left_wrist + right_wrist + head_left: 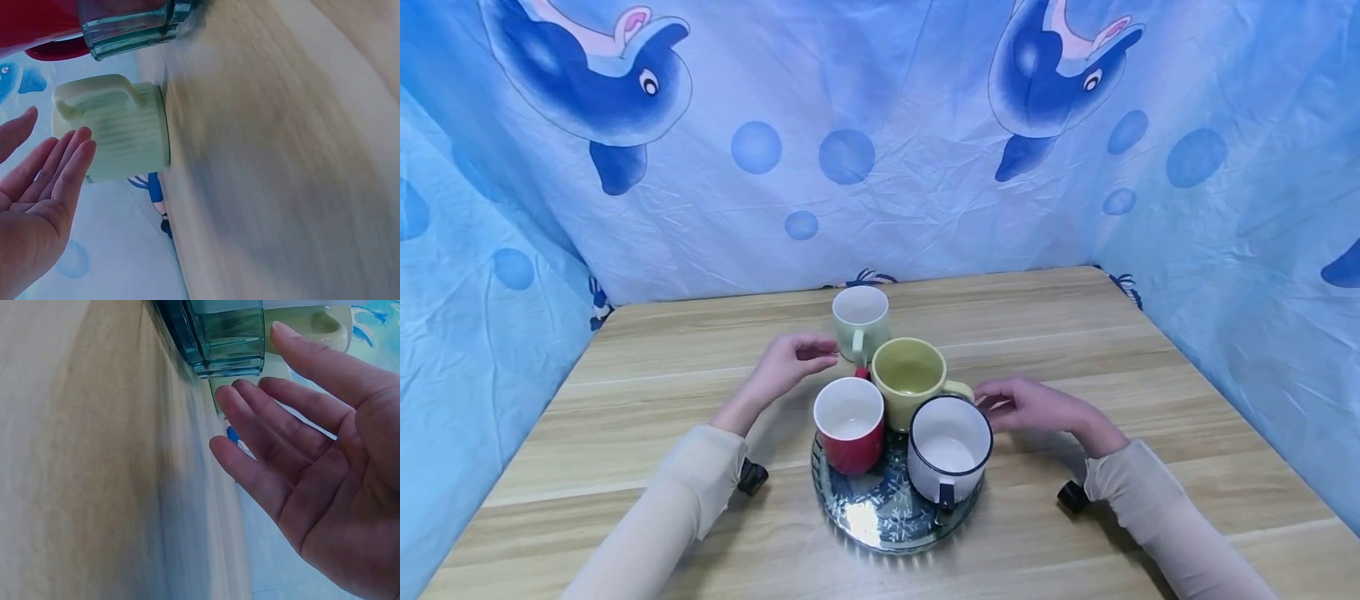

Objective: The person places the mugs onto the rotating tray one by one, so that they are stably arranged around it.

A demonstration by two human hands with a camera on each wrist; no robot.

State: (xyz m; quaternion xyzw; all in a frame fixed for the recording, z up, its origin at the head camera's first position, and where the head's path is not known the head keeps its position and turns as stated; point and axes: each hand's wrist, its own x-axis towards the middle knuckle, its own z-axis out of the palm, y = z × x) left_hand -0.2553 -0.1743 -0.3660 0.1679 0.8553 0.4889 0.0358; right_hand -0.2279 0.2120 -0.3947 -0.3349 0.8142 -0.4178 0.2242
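Observation:
A round glass tray [891, 533] with a snowflake pattern carries a red mug [853, 450], a yellow-green mug [895, 404] and a white mug [947, 467] with a dark rim and handle. Behind them a pale green ribbed mug [872, 321] stands on the table, its handle towards me. My left hand [790, 362] hovers left of the pale green mug with relaxed fingers, holding nothing. Near the yellow-green mug's handle is my right hand [1026, 404], its fingers loosely spread and empty in the right wrist view; whether it touches that handle I cannot tell.
The wooden table [647, 400] reaches back to a blue curtain [925, 225] printed with dolphins and bubbles, which also hangs on both sides. Dark wrist devices sit under both sleeves [692, 475].

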